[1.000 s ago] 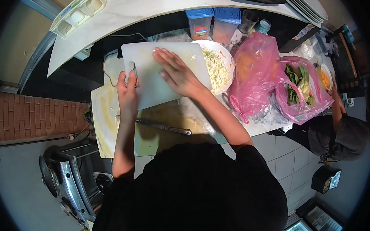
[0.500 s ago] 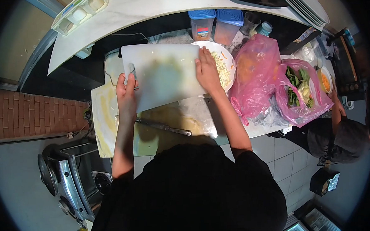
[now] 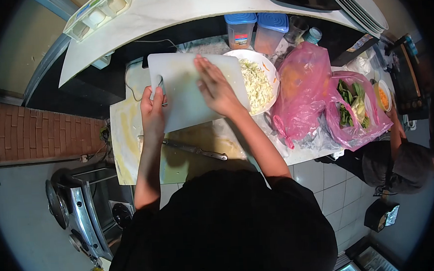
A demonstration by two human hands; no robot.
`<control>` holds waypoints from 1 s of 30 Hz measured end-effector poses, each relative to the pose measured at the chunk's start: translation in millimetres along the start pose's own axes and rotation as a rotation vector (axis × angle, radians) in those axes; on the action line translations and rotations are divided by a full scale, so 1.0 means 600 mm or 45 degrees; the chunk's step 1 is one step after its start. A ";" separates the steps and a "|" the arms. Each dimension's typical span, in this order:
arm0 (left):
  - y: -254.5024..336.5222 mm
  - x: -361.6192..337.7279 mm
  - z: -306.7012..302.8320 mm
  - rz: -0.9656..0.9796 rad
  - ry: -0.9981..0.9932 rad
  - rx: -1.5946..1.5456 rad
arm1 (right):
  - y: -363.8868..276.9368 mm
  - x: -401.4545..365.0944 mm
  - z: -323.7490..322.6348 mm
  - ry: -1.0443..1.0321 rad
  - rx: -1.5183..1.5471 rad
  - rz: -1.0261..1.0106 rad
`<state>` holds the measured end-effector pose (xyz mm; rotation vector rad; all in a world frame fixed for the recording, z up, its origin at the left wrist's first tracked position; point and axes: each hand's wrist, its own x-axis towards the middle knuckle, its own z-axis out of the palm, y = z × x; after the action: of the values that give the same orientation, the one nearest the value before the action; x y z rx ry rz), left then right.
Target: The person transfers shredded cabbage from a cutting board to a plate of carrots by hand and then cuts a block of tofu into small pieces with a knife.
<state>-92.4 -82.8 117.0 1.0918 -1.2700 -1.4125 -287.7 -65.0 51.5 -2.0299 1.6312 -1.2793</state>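
Observation:
A white cutting board (image 3: 186, 105) is held up over the counter by my left hand (image 3: 153, 104), whose fingers grip its left end at the handle hole. My right hand (image 3: 219, 92) lies flat against the board's face with its fingers stretched out. Small bits cling to the board. Its right end overlaps the rim of a white bowl (image 3: 274, 78), which holds chopped pale vegetable (image 3: 256, 87) and a few orange strips. Below the board, a knife (image 3: 195, 149) rests on the work surface.
Right of the bowl stand a full pink plastic bag (image 3: 300, 87) and an open one with leafy greens (image 3: 355, 103). Two blue-lidded containers (image 3: 241, 31) stand behind the bowl. At far right, another person's arm (image 3: 397, 126) is near a tub of orange food (image 3: 383, 95). Plates (image 3: 360, 5) are stacked on the shelf.
My right hand has slid left across the board, from its right end toward its middle. More of the bowl and its chopped vegetable now shows.

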 end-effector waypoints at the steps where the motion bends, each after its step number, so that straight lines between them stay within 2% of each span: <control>1: -0.004 0.002 -0.006 0.000 0.008 -0.003 | 0.017 -0.008 -0.001 -0.007 0.002 -0.005; 8: -0.002 0.006 -0.013 -0.018 -0.030 -0.052 | 0.122 -0.054 -0.035 0.059 -0.130 0.293; 11: -0.008 0.019 -0.021 -0.012 -0.036 -0.066 | 0.111 -0.049 -0.052 0.179 -0.208 0.377; 13: -0.003 0.024 -0.017 0.003 -0.025 -0.068 | 0.059 -0.034 -0.069 0.246 -0.279 0.211; 14: 0.002 0.022 -0.009 0.015 -0.007 -0.045 | 0.024 -0.031 -0.071 0.229 -0.185 0.090; 17: -0.006 0.024 0.005 0.063 -0.011 -0.014 | -0.046 -0.044 -0.041 -0.009 -0.012 -0.196; 21: -0.023 0.026 0.000 0.106 -0.024 -0.035 | -0.031 -0.046 -0.018 -0.073 -0.005 -0.162; 23: -0.011 0.018 -0.004 0.077 -0.004 -0.030 | 0.009 -0.050 -0.027 -0.027 0.017 0.075; 25: -0.006 0.013 -0.006 0.051 0.008 -0.031 | 0.061 -0.069 -0.023 0.020 -0.012 0.100; 27: -0.003 0.012 -0.012 0.071 0.045 -0.031 | 0.085 -0.075 -0.030 0.061 -0.153 0.398; 28: 0.001 0.011 -0.014 0.070 0.050 -0.030 | 0.083 -0.077 -0.035 0.108 -0.230 0.466; 30: 0.008 0.008 -0.014 0.018 0.048 -0.098 | 0.056 -0.072 -0.042 0.152 -0.202 0.376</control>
<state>-84.5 -89.4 121.2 1.0508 -1.1845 -1.4122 -328.5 -30.4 23.7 -1.7354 2.0557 -1.2173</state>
